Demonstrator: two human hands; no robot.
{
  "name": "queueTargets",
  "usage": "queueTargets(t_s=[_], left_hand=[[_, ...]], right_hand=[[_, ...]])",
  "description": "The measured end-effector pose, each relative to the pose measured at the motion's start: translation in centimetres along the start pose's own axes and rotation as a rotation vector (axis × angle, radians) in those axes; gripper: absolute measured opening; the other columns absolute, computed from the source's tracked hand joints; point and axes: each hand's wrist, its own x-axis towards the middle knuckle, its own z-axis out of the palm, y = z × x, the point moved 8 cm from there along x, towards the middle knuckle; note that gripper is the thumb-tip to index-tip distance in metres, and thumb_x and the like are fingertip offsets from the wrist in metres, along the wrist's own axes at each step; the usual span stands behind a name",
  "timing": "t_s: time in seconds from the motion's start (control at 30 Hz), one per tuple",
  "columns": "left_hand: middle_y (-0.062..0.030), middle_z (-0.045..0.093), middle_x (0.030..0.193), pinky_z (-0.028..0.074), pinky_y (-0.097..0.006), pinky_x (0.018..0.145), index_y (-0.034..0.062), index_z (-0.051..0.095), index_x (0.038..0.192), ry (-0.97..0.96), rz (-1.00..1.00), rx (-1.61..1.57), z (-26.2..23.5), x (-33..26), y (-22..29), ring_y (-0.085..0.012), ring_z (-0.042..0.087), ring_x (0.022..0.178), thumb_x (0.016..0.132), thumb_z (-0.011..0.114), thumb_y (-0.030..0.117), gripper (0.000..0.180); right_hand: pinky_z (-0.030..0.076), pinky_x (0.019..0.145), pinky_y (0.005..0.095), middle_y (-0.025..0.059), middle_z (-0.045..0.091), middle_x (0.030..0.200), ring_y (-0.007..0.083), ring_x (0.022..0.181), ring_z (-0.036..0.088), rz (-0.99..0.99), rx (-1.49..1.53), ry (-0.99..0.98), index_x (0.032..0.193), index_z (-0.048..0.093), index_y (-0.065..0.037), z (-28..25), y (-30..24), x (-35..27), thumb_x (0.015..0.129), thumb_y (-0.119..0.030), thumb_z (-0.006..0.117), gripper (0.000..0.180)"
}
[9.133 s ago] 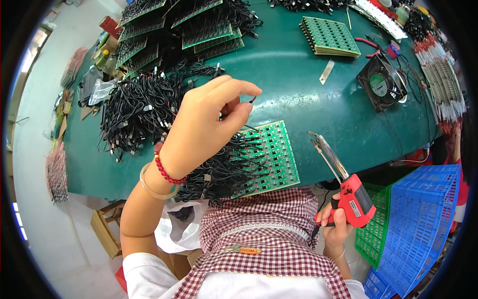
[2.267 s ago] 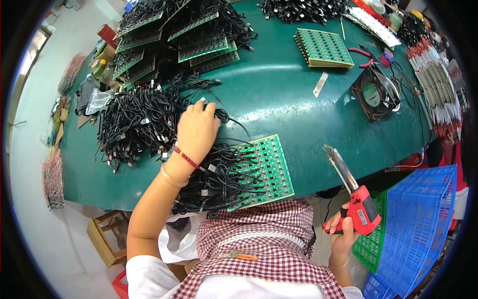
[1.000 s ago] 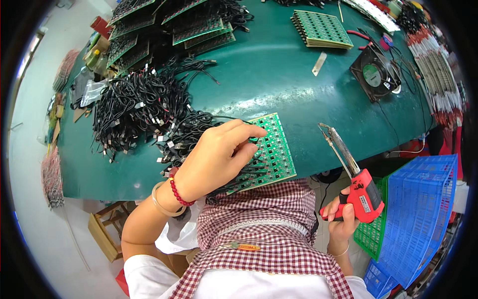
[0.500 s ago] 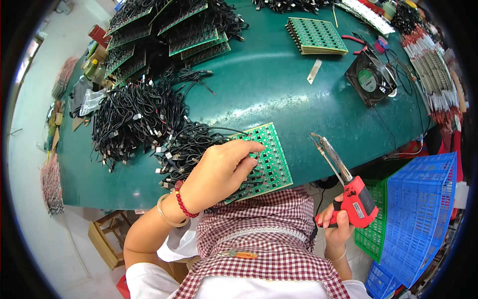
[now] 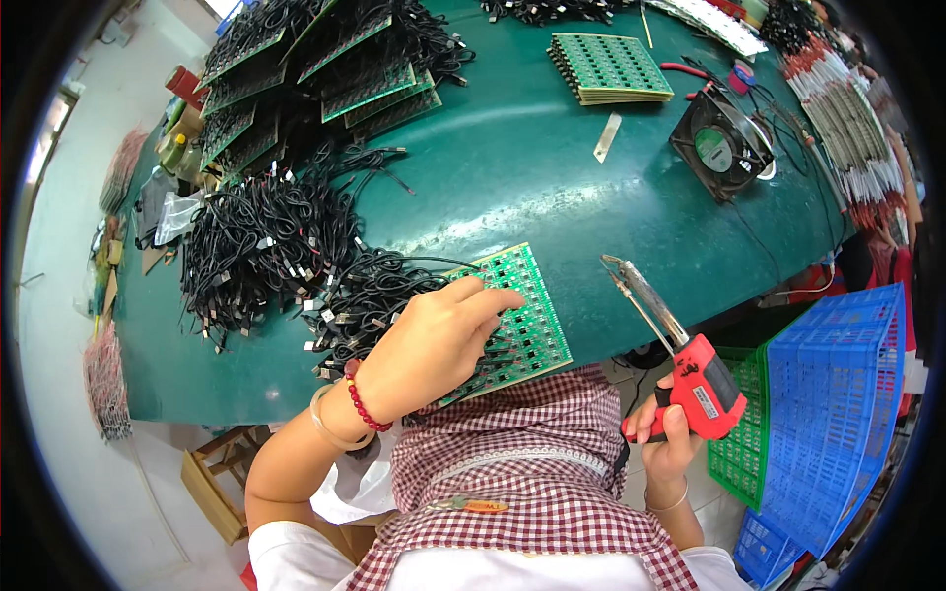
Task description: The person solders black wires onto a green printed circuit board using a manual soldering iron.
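Your left hand (image 5: 434,340) lies palm-down on the green board (image 5: 522,325) at the table's (image 5: 552,187) near edge, fingers curled on the black wires plugged into it; can't tell if it pinches one. Your right hand (image 5: 670,433) is off the table by the blue crate (image 5: 838,394), fist wrapped round the red solder gun (image 5: 690,369), tip pointing up-left, just beside the board's right edge, not touching. Wire pile (image 5: 256,256) sits left of the board. Fan (image 5: 724,143) far right, board stack (image 5: 611,67) at back, more wired boards (image 5: 325,79) back left.
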Motion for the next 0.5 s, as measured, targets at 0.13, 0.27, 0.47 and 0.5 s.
queueTargets(t_s=[0.13, 0.27, 0.47, 0.5], left_hand=[[-0.0079, 0.057, 0.078, 0.05, -0.028, 0.053, 0.0035, 0.064, 0.104, 0.003, 0.033, 0.016, 0.01, -0.25, 0.51, -0.0163, 0.062, 0.057, 0.084, 0.053, -0.008, 0.026], [-0.0083, 0.057, 0.079, 0.05, -0.029, 0.053, 0.0029, 0.063, 0.101, -0.006, 0.055, 0.009, 0.11, -0.55, 0.2, -0.0158, 0.062, 0.058, 0.083, 0.054, -0.008, 0.023], [-0.0104, 0.054, 0.08, 0.049, -0.032, 0.054, 0.0036, 0.06, 0.108, 0.004, 0.071, 0.032, 0.33, -0.09, 0.38, -0.0197, 0.06, 0.057, 0.084, 0.053, -0.008, 0.028], [-0.0104, 0.054, 0.08, 0.049, -0.032, 0.054, 0.0036, 0.06, 0.108, 0.009, 0.07, 0.033, 0.37, 0.0, 0.4, -0.0197, 0.06, 0.057, 0.084, 0.053, -0.008, 0.028]], right_hand=[[0.046, 0.046, 0.03, 0.0071, 0.049, 0.06, 0.0132, 0.044, 0.045, -0.013, 0.013, 0.004, 0.113, 0.043, 0.002, -0.27, 0.31, -0.26, 0.094, -0.03, 0.05, 0.038], [0.049, 0.05, 0.0303, 0.0094, 0.053, 0.066, 0.0133, 0.05, 0.048, -0.017, 0.127, -0.002, 0.115, 0.046, 0.004, -0.58, 0.54, -0.6, 0.093, -0.018, 0.052, 0.033], [0.049, 0.051, 0.0312, 0.0092, 0.052, 0.067, 0.0135, 0.051, 0.049, 0.002, 0.124, -0.016, 0.116, 0.044, 0.004, -0.7, 0.79, -0.32, 0.093, -0.021, 0.052, 0.035], [0.049, 0.051, 0.0312, 0.0092, 0.052, 0.067, 0.0135, 0.051, 0.049, 0.0, 0.123, -0.021, 0.116, 0.044, 0.004, -0.65, 0.73, -0.2, 0.093, -0.021, 0.052, 0.035]])
